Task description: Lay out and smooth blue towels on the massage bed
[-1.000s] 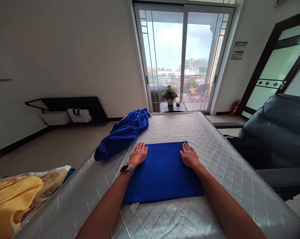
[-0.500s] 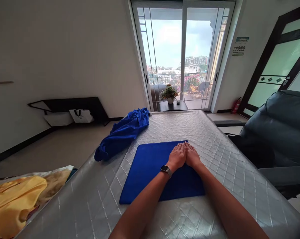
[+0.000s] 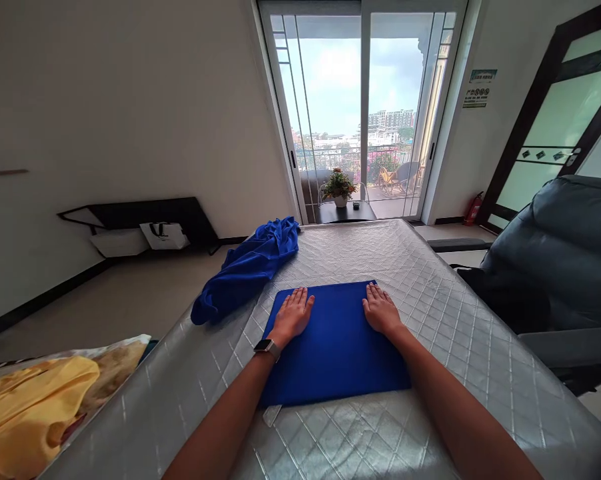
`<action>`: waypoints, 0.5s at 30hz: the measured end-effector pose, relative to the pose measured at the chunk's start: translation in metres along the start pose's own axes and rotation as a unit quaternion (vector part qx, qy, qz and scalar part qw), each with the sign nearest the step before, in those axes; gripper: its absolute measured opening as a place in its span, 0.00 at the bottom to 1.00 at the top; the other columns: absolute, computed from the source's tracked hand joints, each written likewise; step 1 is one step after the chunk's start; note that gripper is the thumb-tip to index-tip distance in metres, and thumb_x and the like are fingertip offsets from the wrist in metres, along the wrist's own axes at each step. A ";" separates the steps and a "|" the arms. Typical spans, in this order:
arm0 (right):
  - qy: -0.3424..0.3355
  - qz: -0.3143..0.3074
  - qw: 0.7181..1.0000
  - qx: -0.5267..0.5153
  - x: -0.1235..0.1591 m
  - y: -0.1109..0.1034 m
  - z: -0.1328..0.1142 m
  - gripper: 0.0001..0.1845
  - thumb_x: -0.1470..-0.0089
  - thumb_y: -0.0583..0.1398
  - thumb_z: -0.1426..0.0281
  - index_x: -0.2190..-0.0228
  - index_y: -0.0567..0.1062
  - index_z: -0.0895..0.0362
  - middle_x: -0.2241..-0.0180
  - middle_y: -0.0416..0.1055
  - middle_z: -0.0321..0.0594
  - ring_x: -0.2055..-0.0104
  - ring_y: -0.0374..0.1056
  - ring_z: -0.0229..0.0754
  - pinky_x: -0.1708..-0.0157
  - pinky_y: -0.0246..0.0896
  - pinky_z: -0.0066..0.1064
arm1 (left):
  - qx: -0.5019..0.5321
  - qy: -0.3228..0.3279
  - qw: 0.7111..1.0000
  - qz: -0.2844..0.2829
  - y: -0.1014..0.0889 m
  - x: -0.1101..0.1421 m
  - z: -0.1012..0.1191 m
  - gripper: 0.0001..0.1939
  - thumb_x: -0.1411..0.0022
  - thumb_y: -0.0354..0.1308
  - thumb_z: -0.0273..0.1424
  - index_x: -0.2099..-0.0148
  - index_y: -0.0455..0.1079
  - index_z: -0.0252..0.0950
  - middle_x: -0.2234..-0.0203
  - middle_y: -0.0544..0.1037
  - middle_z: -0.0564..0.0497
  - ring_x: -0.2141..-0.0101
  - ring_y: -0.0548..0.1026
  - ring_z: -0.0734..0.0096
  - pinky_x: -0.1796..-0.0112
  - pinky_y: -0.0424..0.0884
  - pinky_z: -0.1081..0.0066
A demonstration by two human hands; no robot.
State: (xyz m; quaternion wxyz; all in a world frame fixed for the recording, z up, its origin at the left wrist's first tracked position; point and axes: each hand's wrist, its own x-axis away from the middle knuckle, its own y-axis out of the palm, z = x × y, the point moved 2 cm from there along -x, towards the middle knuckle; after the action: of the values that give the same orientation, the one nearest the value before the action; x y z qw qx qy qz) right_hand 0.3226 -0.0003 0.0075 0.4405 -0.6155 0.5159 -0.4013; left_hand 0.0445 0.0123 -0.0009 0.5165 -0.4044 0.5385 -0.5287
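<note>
A flat blue folded cloth (image 3: 338, 347) lies on the silver quilted table cover (image 3: 350, 253). My left hand (image 3: 293, 315) rests flat on its far left part, fingers stretched out and pointing away from me. On the far right part, my right hand (image 3: 380, 309) also lies flat, with its fingers extended. Neither hand grips anything. A wristwatch (image 3: 267, 346) is on my left wrist. A small pale tag (image 3: 272, 415) shows at the cloth's near edge, by my left forearm.
Crumpled blue fabric (image 3: 248, 270) lies at the cover's left edge. Yellow cloth (image 3: 35, 407) is at lower left. A dark padded chair (image 3: 565, 247) stands on the right. Beyond the far edge is a small table with a potted plant (image 3: 339, 187), before the sliding glass door (image 3: 365, 100).
My left hand has slid left across the cloth, away from my right hand, which stays near the far right corner. The tag at the near edge has come into view.
</note>
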 end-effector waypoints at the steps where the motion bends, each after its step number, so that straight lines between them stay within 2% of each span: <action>1: 0.000 0.001 1.000 0.001 0.000 0.000 0.000 0.37 0.30 0.37 0.60 0.28 0.46 0.67 0.25 0.38 0.44 0.24 0.33 0.42 0.28 0.26 0.38 | -0.001 -0.015 1.000 0.004 -0.002 0.003 -0.013 0.32 0.25 0.36 0.40 0.27 0.56 0.30 0.29 0.58 0.37 0.29 0.54 0.55 0.31 0.51 0.52; 3: 0.000 0.005 1.000 0.007 0.000 0.001 0.000 0.37 0.30 0.37 0.60 0.28 0.46 0.67 0.25 0.38 0.44 0.24 0.33 0.42 0.28 0.25 0.37 | -0.001 -0.042 0.999 0.009 -0.005 0.007 -0.033 0.33 0.25 0.35 0.41 0.27 0.55 0.26 0.29 0.57 0.34 0.29 0.54 0.52 0.32 0.52 0.51; 5: 0.000 0.006 1.000 0.015 -0.001 0.003 0.001 0.37 0.30 0.37 0.60 0.28 0.46 0.66 0.25 0.38 0.44 0.24 0.33 0.41 0.28 0.25 0.37 | 0.000 -0.057 0.998 0.015 -0.005 0.010 -0.043 0.35 0.25 0.34 0.42 0.27 0.54 0.23 0.29 0.55 0.33 0.29 0.53 0.53 0.31 0.51 0.53; 9: 0.003 0.003 1.000 0.026 -0.001 0.005 0.002 0.37 0.30 0.37 0.60 0.28 0.46 0.66 0.25 0.38 0.43 0.24 0.32 0.41 0.28 0.25 0.36 | 0.015 -0.071 0.997 0.024 0.000 0.011 -0.043 0.37 0.25 0.33 0.46 0.27 0.52 0.25 0.28 0.54 0.35 0.28 0.52 0.55 0.31 0.50 0.54; 15: 0.001 0.006 0.999 0.033 -0.001 0.006 0.002 0.37 0.30 0.37 0.60 0.28 0.47 0.67 0.25 0.39 0.44 0.24 0.33 0.42 0.28 0.27 0.37 | 0.025 -0.071 0.997 0.030 0.002 0.011 -0.041 0.37 0.25 0.34 0.45 0.27 0.53 0.23 0.28 0.54 0.34 0.28 0.52 0.54 0.31 0.50 0.54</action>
State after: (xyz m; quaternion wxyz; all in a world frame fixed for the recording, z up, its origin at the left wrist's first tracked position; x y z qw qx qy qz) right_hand 0.3224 0.0004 0.0016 0.4626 -0.5971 0.5067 -0.4156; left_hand 0.0028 0.0078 -0.0082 0.5790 -0.4112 0.4995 -0.4962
